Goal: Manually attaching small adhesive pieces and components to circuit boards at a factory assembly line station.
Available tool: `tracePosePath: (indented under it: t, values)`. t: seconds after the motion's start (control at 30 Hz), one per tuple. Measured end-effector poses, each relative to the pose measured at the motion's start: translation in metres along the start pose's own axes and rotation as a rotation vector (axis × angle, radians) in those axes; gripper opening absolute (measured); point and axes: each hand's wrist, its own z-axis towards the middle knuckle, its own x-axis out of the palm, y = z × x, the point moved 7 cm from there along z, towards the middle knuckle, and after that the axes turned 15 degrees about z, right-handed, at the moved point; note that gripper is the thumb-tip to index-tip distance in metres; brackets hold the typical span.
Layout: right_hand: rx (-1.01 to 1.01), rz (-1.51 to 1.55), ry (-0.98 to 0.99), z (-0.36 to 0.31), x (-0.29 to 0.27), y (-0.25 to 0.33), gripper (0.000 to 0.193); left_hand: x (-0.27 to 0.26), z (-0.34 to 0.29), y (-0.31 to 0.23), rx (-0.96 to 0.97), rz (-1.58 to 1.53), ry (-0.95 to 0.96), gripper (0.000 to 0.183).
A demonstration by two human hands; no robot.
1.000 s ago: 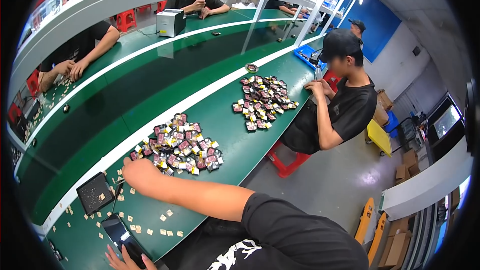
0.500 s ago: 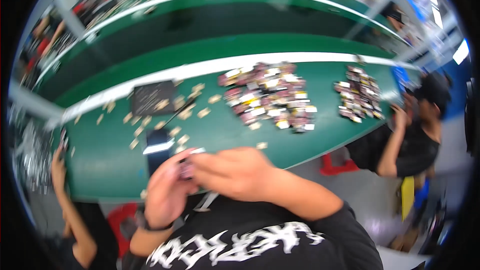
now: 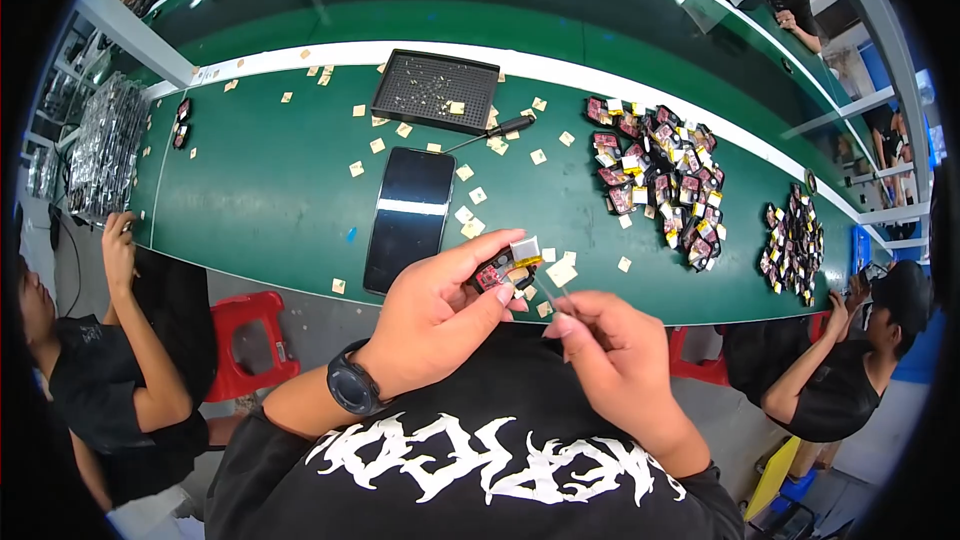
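Between the thumb and fingers of my left hand (image 3: 425,310) is a small electronic module (image 3: 492,270) with a black housing and a red circuit board. A silver battery (image 3: 525,249) with yellow tape stands out from its upper end. My right hand (image 3: 628,358) pinches a pair of tweezers (image 3: 557,302), whose tips reach up to the module's right side. Whether the tips touch it I cannot tell. Just beyond my left hand a black smartphone (image 3: 410,225) lies on the green table (image 3: 270,180), with small cream squares (image 3: 471,228) scattered beside it.
A black tray (image 3: 380,100) lies at the back, with a screwdriver (image 3: 515,125) near its corner. Similar modules form a large pile (image 3: 660,185) on the right and a smaller pile (image 3: 790,250) farther right. One person (image 3: 110,350) sits left, another (image 3: 830,370) right.
My hands, close together around the module half a second ago, are now apart. The tweezers now show clearly in my right hand. The view has turned and the blur is gone.
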Motion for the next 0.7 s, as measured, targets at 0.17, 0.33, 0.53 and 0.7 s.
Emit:
tracePosePath:
  t: [0.17, 0.33, 0.53, 0.7]
  values:
    - [0.185, 0.2, -0.054, 0.0, 0.014, -0.012, 0.014, -0.005, -0.007, -0.007, 0.171, 0.21, -0.12, 0.045]
    - [0.337, 0.415, -0.098, 0.003, 0.022, -0.021, 0.018, -0.006, -0.01, -0.017, 0.287, 0.425, -0.21, 0.044]
    - [0.309, 0.533, -0.112, 0.001, 0.025, -0.035, 0.02, -0.015, -0.011, -0.014, 0.257, 0.4, -0.18, 0.045]
    - [0.3, 0.534, -0.076, -0.006, 0.024, -0.04, 0.018, -0.008, -0.01, 0.01, -0.035, -0.006, 0.036, 0.044]
